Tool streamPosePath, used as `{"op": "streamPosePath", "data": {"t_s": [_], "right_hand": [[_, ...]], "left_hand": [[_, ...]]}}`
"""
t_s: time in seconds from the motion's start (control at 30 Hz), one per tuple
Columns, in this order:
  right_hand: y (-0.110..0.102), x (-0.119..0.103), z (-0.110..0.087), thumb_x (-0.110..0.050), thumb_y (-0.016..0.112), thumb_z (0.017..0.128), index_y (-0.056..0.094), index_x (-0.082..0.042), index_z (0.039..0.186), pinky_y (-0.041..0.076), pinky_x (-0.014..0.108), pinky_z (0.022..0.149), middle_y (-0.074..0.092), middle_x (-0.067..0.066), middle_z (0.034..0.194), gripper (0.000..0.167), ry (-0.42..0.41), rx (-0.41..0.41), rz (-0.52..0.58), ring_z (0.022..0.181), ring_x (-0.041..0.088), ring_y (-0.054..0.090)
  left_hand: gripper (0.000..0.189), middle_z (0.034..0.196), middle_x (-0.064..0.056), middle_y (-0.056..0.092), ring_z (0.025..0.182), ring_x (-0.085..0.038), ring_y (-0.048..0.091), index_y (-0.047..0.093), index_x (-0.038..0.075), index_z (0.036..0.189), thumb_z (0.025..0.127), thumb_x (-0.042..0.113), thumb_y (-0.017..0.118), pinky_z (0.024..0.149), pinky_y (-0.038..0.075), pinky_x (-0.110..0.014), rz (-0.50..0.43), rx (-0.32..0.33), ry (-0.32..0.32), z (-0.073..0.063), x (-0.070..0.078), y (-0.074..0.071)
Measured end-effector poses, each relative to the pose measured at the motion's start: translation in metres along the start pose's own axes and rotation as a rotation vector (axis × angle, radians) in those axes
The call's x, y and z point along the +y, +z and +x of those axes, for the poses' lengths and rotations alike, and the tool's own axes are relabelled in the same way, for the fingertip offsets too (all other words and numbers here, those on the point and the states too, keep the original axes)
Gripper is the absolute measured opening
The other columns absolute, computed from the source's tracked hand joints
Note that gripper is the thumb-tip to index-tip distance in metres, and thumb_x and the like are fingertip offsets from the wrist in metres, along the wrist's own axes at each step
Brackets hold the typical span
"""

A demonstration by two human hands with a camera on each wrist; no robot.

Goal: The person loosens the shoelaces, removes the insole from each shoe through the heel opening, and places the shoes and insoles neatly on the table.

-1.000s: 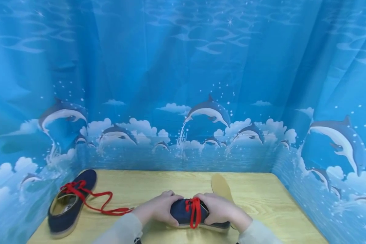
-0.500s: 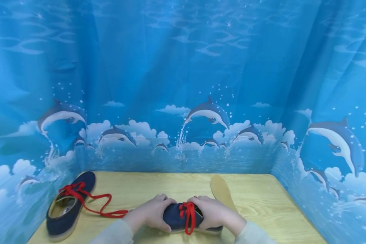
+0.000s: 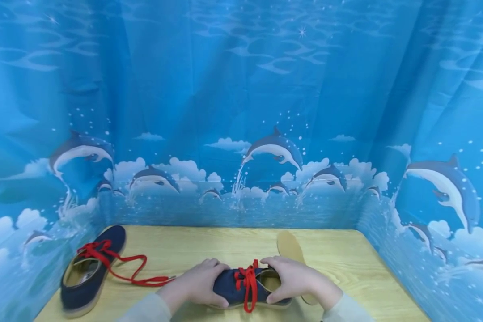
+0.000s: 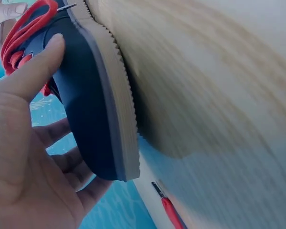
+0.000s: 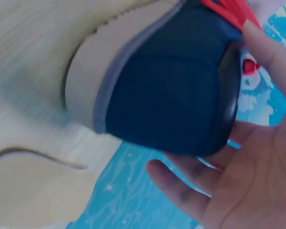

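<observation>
A navy canvas shoe (image 3: 229,288) with a red lace (image 3: 250,284) tied in a bow lies sideways on the table, toe to the left. My left hand (image 3: 197,281) holds the toe end, its thumb on the near side and its fingers partly hidden behind, as the left wrist view shows. At the heel, my right hand (image 3: 302,279) is spread loosely round the back of the shoe. In the right wrist view the fingers stand apart behind the heel (image 5: 167,105). The shoe's tan inside (image 3: 270,282) shows between thumb and fingers.
A second navy shoe (image 3: 80,293) stands at the left edge, its long red lace (image 3: 138,279) trailing toward my left wrist. A tan insole (image 3: 290,247) lies behind my right hand. Blue curtain (image 3: 241,112) with dolphins encloses the wooden table (image 3: 346,255).
The shoe shifted slightly left and nearer, then stayed. My right hand has slid back from the shoe's opening to the heel and spread, uncovering the opening. My left hand keeps its hold.
</observation>
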State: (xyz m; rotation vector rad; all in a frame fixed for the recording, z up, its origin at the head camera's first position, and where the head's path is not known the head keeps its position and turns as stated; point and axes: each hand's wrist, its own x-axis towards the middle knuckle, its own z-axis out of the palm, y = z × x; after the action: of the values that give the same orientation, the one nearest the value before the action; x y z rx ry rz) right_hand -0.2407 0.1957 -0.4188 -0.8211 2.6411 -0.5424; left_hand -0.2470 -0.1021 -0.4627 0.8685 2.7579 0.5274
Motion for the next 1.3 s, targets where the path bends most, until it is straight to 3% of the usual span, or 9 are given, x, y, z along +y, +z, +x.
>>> {"op": "streamPosePath", "data": {"t_s": [0.27,0.57,1.3], "right_hand": [[-0.003,0.013,-0.003,-0.047,0.082,0.08,0.053,-0.009,0.143,0.048,0.047,0.101,0.058,0.001,0.137,0.078,0.003,-0.035,0.058,0.125,0.024,0.055],[-0.003,0.006,0.0,-0.047,0.082,0.079,0.055,-0.01,0.141,0.048,0.045,0.102,0.059,0.001,0.135,0.076,-0.029,-0.007,0.016,0.123,0.023,0.056],[0.009,-0.001,0.008,-0.048,0.081,0.08,0.058,-0.016,0.138,0.049,0.041,0.099,0.061,-0.006,0.13,0.071,-0.059,0.02,0.0,0.118,0.016,0.057]], "left_hand": [[0.082,0.128,0.001,0.057,0.118,-0.023,0.054,0.054,0.025,0.142,0.075,0.065,0.078,0.097,0.05,-0.048,-0.01,0.007,0.006,-0.001,0.0,0.003],[0.083,0.125,0.002,0.058,0.115,-0.021,0.055,0.056,0.024,0.14,0.072,0.068,0.078,0.094,0.052,-0.046,0.012,0.032,0.007,-0.006,-0.003,0.002],[0.083,0.124,0.001,0.059,0.114,-0.024,0.057,0.058,0.023,0.138,0.071,0.065,0.08,0.09,0.052,-0.049,-0.043,0.036,-0.021,-0.022,-0.012,0.001]]}}
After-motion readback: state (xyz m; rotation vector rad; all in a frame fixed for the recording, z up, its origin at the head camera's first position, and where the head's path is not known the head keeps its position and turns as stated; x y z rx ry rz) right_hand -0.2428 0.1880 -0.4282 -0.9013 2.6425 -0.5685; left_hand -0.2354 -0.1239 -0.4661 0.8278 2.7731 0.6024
